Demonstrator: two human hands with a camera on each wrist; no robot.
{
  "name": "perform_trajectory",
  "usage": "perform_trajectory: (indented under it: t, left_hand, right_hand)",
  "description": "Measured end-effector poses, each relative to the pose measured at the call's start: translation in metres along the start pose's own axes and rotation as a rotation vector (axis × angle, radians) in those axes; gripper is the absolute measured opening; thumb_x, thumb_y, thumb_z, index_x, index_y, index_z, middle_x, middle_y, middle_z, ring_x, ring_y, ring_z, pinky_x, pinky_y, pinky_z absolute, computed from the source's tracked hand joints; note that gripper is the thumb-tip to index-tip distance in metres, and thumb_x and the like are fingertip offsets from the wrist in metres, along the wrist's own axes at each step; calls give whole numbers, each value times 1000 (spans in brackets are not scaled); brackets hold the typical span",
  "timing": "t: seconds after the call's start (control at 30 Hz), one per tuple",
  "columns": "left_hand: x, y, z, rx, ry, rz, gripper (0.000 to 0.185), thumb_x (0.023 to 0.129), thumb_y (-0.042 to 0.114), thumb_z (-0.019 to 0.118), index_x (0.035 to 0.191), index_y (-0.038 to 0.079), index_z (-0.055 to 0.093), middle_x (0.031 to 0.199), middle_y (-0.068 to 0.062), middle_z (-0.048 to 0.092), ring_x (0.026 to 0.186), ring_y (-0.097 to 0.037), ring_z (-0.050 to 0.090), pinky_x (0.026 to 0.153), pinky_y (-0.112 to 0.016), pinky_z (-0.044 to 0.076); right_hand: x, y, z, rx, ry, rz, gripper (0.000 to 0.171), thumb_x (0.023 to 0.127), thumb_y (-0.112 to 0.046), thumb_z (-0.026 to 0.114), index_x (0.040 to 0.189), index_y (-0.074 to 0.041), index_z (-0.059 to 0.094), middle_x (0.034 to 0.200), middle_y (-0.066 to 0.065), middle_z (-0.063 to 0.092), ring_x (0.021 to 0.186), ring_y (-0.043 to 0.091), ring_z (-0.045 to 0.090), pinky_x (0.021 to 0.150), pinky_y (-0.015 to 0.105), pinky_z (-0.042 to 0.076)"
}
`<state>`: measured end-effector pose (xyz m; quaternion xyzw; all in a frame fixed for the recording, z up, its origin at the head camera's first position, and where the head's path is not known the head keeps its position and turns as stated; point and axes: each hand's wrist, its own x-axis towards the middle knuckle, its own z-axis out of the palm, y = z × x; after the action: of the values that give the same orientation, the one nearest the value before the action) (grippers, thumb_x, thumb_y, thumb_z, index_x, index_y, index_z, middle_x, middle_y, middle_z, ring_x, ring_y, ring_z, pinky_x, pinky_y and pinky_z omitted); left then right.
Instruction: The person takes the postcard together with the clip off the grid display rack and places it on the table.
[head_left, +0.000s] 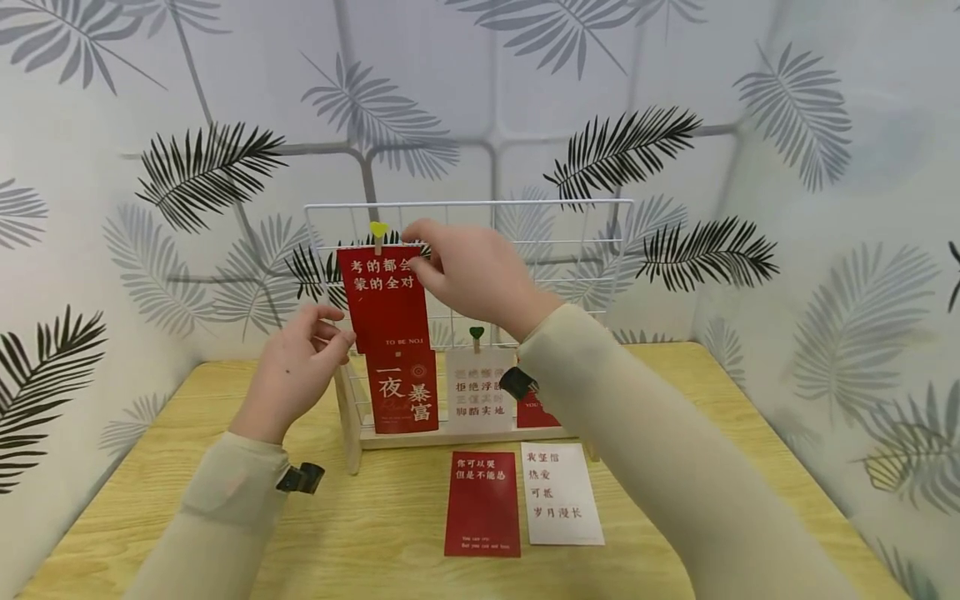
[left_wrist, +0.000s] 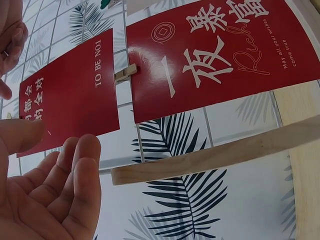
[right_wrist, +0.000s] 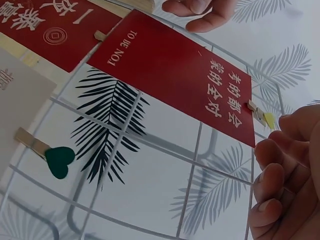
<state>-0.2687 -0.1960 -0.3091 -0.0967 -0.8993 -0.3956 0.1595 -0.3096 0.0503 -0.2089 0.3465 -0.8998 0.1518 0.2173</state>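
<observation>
A red card (head_left: 384, 308) printed "TO BE NO.1" hangs from the white wire grid (head_left: 570, 243) by a clothespin with a yellow heart (head_left: 378, 229). At its upper right corner is my right hand (head_left: 472, 271), fingers loosely bent, the fingertips right beside the corner and the clothespin in the right wrist view. My left hand (head_left: 296, 367) is at the card's left edge, its fingers relaxed and thumb apart, with nothing gripped. Just below hangs a second red card (head_left: 405, 400), its small wooden clothespin (left_wrist: 126, 73) visible in the left wrist view.
A white card (head_left: 480, 400) hangs from a green-heart clothespin (head_left: 476, 335), with another red card (head_left: 534, 408) partly hidden behind my right sleeve. On the wooden table (head_left: 360, 533) lie a red card (head_left: 482, 504) and a white card (head_left: 562, 493). The grid's wooden stand (head_left: 348, 417) rises behind them.
</observation>
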Motion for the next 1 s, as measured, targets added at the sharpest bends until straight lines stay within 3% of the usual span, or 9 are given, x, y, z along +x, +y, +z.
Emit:
perform_trajectory:
  t: [0.27, 0.47, 0.67, 1.0]
  left_hand:
    - [4, 4, -4, 47, 39, -13, 39, 103, 37, 55, 131, 8, 55, 119, -12, 66, 103, -31, 63, 85, -49, 51]
    - [8, 6, -5, 68, 49, -16, 42, 104, 36, 54, 134, 7, 55, 122, -14, 66, 106, -32, 63, 87, -52, 52]
    - [10, 6, -4, 116, 54, 17, 37, 104, 32, 55, 131, 7, 58, 118, -13, 69, 102, -32, 65, 85, -51, 52]
    - [16, 8, 1, 166, 59, 51, 33, 104, 30, 57, 124, 5, 63, 110, -13, 72, 100, -32, 66, 86, -52, 51]
  right_hand:
    - [13, -6, -2, -36, -7, 18, 39, 104, -32, 55, 142, -23, 56, 80, -9, 61, 66, 10, 54, 54, 26, 45]
    - [19, -9, -1, -47, -2, 10, 42, 104, -32, 54, 144, -22, 54, 80, -8, 63, 63, 11, 54, 50, 26, 43]
    - [26, -15, 0, -118, -27, 59, 44, 104, -35, 55, 146, -23, 53, 85, -10, 64, 63, 10, 54, 50, 25, 43]
    - [37, -27, -3, -195, -91, 105, 40, 105, -36, 48, 143, -26, 57, 78, -7, 61, 62, 12, 53, 50, 25, 44]
